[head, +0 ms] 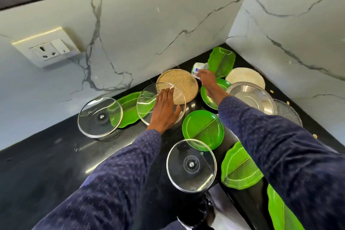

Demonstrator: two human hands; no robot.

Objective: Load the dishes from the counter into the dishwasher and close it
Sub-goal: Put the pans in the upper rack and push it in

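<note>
Dishes lie spread over a black counter (56, 155) in a marble corner. My left hand (165, 110) rests flat, fingers straight, on a clear glass lid (147, 102) that overlaps a beige speckled plate (182, 80). My right hand (209, 82) reaches to the back, and its fingertips touch a white cup (198, 67) lying on its side; its thumb is hidden. Two more glass lids sit at the left (100, 116) and at the front (191, 164). Round green plates lie in the middle (203, 129) and under my right wrist (207, 97).
Leaf-shaped green plates lie at the back (221, 61), left (128, 106) and front right (240, 168). A steel plate (252, 99), a cream plate (244, 77) and a textured glass plate (287, 112) crowd the right corner. A wall socket (46, 48) is at left.
</note>
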